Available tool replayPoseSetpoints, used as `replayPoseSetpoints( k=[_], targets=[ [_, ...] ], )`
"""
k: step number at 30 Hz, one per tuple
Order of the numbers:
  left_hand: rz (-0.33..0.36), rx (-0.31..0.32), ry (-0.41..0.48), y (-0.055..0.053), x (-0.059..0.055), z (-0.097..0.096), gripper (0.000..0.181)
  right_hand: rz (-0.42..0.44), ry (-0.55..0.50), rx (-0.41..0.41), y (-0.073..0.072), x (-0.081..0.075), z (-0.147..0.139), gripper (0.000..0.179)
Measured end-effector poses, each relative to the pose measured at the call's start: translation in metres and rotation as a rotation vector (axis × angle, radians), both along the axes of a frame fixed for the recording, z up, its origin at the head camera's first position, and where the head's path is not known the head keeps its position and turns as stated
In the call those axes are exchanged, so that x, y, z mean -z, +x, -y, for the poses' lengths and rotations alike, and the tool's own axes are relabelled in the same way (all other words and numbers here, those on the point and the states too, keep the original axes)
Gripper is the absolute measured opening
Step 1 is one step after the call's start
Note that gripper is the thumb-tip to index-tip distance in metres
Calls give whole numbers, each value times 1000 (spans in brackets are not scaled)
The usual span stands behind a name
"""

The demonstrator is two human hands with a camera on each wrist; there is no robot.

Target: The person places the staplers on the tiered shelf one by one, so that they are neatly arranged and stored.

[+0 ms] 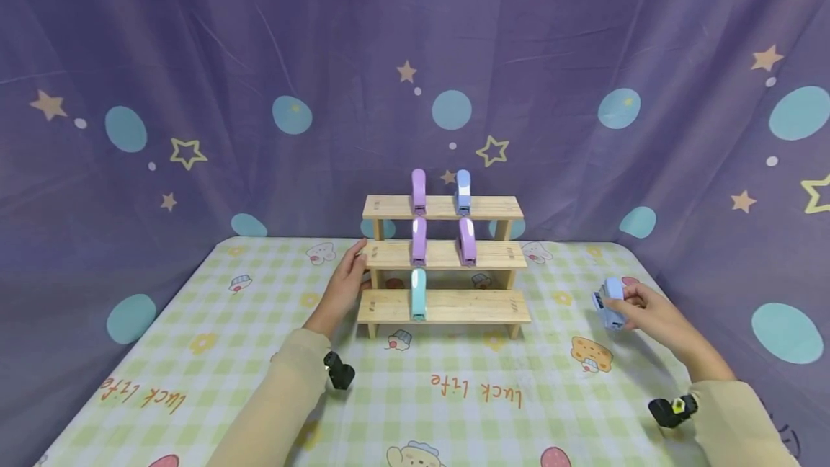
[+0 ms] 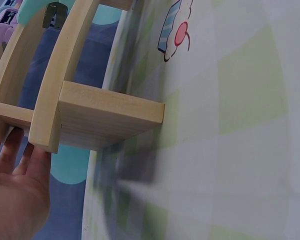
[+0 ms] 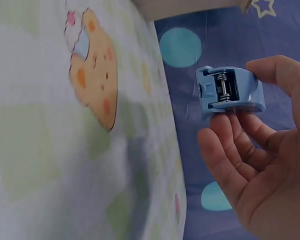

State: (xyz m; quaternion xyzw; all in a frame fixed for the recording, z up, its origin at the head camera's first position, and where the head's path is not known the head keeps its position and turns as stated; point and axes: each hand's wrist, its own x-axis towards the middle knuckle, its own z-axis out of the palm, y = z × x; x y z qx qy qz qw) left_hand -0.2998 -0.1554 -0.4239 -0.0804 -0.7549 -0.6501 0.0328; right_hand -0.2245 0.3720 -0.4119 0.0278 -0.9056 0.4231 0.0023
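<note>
A light-blue mini stapler (image 1: pixel 612 303) is pinched between the thumb and fingers of my right hand (image 1: pixel 655 316), over the right part of the table. The right wrist view shows the stapler (image 3: pixel 230 90) with its spring side facing the camera. My left hand (image 1: pixel 342 287) touches the left end of a three-tier wooden shelf (image 1: pixel 476 308), fingers extended against the planks' ends. On the top tier stand a purple stapler (image 1: pixel 418 192) and a blue stapler (image 1: pixel 463 192). Two purple staplers, one on the left (image 1: pixel 419 241) and one on the right (image 1: pixel 467 241), occupy the middle tier. A teal stapler (image 1: pixel 418 295) stands on the bottom tier.
The shelf stands toward the back of a table covered with a green-checked cloth (image 1: pixel 480 431) printed with cartoons and lettering. Behind and around the table hangs a purple curtain (image 1: pixel 363 42) with stars and teal dots. A black wrist camera (image 1: pixel 338 371) sits on the left sleeve.
</note>
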Motion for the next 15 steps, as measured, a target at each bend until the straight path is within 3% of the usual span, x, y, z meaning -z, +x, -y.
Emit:
replayPoseSetpoints(
  k=[15],
  targets=[
    [4, 2, 6, 2, -1, 0, 49, -53, -12, -136, -4, -21, 48, 38]
  ],
)
